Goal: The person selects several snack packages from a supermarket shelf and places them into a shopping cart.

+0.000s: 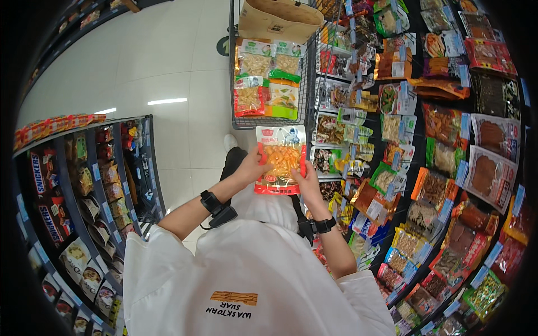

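Right by the wire cart [309, 92], the red-edged snack packet [282, 160] sat between the left hand [251, 167] and right hand [308, 183], each pinching a side, thumb in front, so honestly a light, even grip seemed best, though its back and the fingers behind were hidden.

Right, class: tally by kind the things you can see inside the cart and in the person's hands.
Food packets lying in the cart: 4
Red-edged food packet held between the left hand and right hand: 1
Tan open-topped bag in the cart: 1
Total in view: 6
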Motion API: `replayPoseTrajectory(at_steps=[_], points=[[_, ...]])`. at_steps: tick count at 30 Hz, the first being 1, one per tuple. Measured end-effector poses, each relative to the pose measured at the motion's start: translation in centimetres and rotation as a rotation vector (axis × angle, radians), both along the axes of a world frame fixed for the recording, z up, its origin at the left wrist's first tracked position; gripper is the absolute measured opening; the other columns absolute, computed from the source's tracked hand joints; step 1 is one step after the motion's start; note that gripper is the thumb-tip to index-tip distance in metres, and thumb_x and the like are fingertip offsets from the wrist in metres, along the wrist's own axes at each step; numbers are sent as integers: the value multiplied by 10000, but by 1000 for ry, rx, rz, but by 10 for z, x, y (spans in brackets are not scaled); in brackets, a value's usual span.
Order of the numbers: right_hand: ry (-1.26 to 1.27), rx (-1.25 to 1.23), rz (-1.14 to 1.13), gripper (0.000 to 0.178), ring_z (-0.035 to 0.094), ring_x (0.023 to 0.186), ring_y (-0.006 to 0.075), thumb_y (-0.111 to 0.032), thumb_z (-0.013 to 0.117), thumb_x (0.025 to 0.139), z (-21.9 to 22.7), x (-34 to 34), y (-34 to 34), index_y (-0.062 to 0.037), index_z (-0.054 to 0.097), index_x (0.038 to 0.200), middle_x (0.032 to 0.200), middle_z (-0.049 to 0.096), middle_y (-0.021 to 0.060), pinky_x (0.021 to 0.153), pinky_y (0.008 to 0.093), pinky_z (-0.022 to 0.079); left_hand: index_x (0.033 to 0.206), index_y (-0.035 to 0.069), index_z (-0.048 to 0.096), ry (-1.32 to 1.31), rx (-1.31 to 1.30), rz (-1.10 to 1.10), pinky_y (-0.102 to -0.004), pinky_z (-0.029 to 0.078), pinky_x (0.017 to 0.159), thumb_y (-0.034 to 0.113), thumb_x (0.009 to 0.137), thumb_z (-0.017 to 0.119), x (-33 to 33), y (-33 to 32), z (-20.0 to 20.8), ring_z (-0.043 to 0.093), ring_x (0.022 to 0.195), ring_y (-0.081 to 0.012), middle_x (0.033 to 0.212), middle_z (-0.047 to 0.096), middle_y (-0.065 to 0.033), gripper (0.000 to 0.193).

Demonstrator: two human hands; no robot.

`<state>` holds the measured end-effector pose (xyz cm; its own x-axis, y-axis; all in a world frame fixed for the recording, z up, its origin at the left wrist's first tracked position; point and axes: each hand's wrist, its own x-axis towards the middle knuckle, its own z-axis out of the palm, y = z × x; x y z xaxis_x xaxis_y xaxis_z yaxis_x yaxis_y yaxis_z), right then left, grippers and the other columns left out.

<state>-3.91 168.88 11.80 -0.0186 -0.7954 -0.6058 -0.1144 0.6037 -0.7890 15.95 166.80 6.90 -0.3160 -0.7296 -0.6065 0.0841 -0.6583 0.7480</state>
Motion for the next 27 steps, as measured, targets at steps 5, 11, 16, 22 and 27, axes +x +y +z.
replayPoseTrajectory(at_steps=[5, 11, 16, 22, 27], points=[[166, -143, 53, 403, 590, 876, 139, -90, 606, 856, -28, -14, -40, 9, 456, 1216, 1055, 586, 97, 742, 269, 482, 1311, -7, 339, -247, -290, 190, -340, 472, 868, 73, 781, 650, -37, -18, -42, 563, 1062, -261, 1166, 536, -184, 620], [319, -398, 44, 369, 604, 811, 147, -98, 605, 862, -92, -46, -124, 21, 475, 1185, 961, 627, 92, 697, 273, 497, 1281, -57, 392, -612, -396, 223, -408, 470, 852, 165, 779, 645, -74, -111, -14, 577, 1017, -394, 1120, 575, -270, 604], [611, -187, 456, 502, 594, 969, 387, -215, 667, 755, -123, -79, -136, 46, 525, 1159, 1060, 616, 227, 853, 404, 473, 1300, 19, 441, -844, -390, -325, -414, 404, 977, 275, 778, 619, -50, -101, -115, 496, 1161, -357, 1232, 537, -219, 609], [627, -93, 547, 458, 597, 994, 357, -281, 638, 760, -206, -158, -60, -14, 600, 1130, 1044, 634, 206, 874, 389, 472, 1209, 116, 537, -1154, -462, -669, -520, 354, 1017, 239, 780, 622, -34, -47, -88, 286, 1349, -281, 1466, 302, -84, 455], [471, 130, 381, 319, 663, 741, 216, -206, 614, 777, -239, -207, 8, -9, 650, 1025, 854, 678, 140, 679, 329, 522, 1228, 114, 498, -1108, -454, -661, -492, 346, 1030, 201, 746, 666, -24, -45, -82, 309, 1330, -307, 1456, 308, -100, 518]])
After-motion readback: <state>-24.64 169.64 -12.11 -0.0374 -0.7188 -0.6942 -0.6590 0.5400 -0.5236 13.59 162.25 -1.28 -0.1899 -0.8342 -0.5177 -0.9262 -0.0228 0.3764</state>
